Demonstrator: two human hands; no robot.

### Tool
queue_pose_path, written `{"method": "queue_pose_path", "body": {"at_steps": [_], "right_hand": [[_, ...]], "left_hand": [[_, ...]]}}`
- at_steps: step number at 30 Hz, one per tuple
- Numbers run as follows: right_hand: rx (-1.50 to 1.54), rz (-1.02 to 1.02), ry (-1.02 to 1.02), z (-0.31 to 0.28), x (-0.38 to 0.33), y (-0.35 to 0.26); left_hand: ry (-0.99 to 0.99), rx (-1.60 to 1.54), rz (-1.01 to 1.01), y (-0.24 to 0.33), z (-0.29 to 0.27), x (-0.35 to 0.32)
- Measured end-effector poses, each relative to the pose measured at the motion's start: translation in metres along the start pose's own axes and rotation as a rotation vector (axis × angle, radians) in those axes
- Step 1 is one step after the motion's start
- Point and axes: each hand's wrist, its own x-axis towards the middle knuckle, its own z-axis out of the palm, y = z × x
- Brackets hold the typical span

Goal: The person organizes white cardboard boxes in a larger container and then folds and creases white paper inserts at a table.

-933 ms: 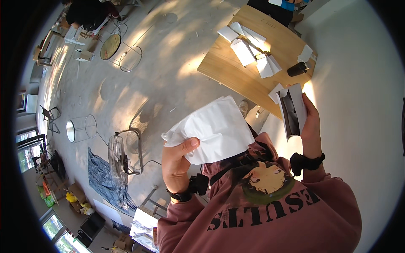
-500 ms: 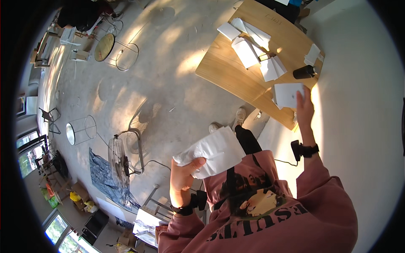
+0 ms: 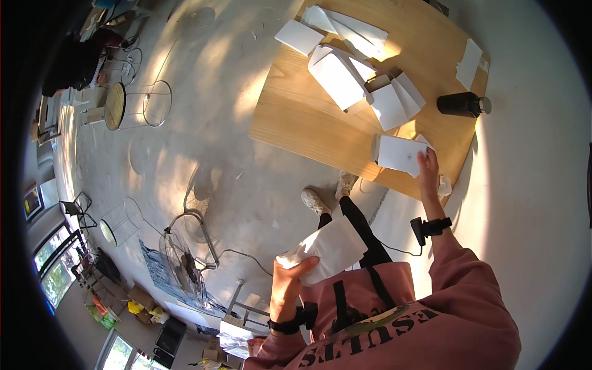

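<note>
Around the wooden table — bystanders
A black bottle lies on it; a floor fan and round wire stools stand well off it

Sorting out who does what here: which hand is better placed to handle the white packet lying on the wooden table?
Probably the right hand: it rests on the white packet, while the left hand holds another white bag.

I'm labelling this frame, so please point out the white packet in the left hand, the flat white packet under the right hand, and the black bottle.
White packet (image 3: 336,246), head view, middle.
Flat white packet (image 3: 398,153), head view, centre.
Black bottle (image 3: 459,104), head view, body.
</note>
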Motion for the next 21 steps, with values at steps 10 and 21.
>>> {"method": "queue_pose_path", "body": {"at_steps": [10, 21], "right_hand": [[0.166, 0.419, -0.014, -0.014, 0.020, 0.077], [0.394, 0.368, 0.250, 0.022, -0.002, 0.058]], "left_hand": [[-0.032, 0.169, -0.011, 0.014, 0.031, 0.076], [-0.272, 0.329, -0.009, 0.061, 0.026, 0.202]]}}
